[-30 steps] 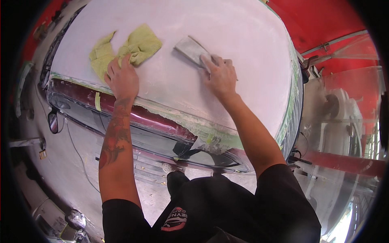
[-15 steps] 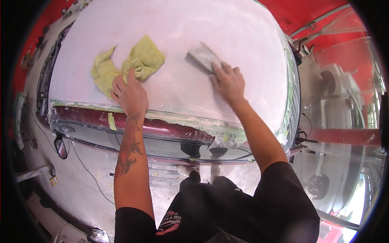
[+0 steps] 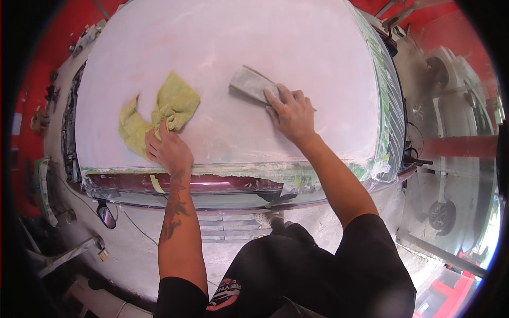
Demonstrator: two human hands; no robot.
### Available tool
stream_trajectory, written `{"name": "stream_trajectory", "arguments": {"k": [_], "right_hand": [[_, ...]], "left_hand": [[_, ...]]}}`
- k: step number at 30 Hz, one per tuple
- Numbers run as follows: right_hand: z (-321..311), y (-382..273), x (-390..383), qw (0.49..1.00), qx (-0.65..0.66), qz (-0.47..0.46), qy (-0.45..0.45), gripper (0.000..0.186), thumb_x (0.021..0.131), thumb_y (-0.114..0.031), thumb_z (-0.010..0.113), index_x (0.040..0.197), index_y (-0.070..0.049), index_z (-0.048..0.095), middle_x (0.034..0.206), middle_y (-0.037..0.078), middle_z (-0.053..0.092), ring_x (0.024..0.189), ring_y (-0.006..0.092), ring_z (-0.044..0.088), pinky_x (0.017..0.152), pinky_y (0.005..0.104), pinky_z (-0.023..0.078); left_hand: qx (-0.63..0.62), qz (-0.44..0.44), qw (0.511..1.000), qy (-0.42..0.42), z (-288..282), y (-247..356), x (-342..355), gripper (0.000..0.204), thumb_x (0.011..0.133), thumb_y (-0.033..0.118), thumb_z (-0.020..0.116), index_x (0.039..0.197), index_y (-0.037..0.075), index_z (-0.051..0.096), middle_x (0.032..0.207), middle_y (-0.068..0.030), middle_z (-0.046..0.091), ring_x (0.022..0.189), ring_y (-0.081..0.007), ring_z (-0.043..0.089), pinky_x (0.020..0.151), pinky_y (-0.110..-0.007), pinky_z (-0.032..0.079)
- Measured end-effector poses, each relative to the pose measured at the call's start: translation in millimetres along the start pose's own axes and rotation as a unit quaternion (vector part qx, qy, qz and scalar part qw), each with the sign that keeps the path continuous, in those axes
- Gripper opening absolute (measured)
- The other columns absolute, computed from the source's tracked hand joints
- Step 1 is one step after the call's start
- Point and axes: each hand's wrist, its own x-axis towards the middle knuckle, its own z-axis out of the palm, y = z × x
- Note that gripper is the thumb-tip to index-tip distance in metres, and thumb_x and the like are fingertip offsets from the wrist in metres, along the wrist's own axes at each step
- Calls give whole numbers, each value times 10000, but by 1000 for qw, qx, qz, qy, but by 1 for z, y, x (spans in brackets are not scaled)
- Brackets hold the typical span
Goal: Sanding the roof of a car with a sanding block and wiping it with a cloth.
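A large pale sanded car roof panel [image 3: 222,47] fills the upper middle of the head view. On it lies a crumpled yellow-green cloth [image 3: 164,108], and my left hand [image 3: 169,151] presses down on its near edge. My right hand [image 3: 289,114] rests on a grey rectangular sanding block [image 3: 252,85] and holds it flat against the panel, fingers over its near end. Both forearms reach up from the lower edge.
The panel's near edge shows dark red paint [image 3: 185,183] with strips of masking tape and chipped filler. Green masking film [image 3: 389,106] covers the car's right side. A side mirror [image 3: 106,214] hangs lower left. A dusty concrete floor and a wheel [image 3: 440,217] lie to the right.
Cloth, block and both hands sit further right in the picture than a second ago, as the view shifted. My right hand has slid the sanding block a little across the panel.
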Motion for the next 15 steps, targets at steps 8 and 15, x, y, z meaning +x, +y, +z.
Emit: {"name": "stream_trajectory", "arguments": {"k": [8, 15], "right_hand": [[18, 25, 54, 981, -14, 194, 0, 407, 894, -229, 610, 1299, -192, 587, 1330, 106, 533, 1124, 359, 512, 895, 473, 434], [10, -42, -15, 998, 57, -36, 18, 454, 799, -204, 687, 1247, -199, 612, 1308, 122, 548, 1016, 313, 558, 806, 423, 474]], "left_hand": [[-1, -10, 1000, 4, 5, 4, 2, 421, 919, 141, 535, 1339, 161, 523, 1358, -163, 404, 1325, -346, 326, 1084, -516, 232], [8, -12, 1000, -14, -4, -8, 4, 422, 912, 133, 540, 1333, 152, 520, 1364, -169, 397, 1332, -352, 316, 1084, -527, 228]]}}
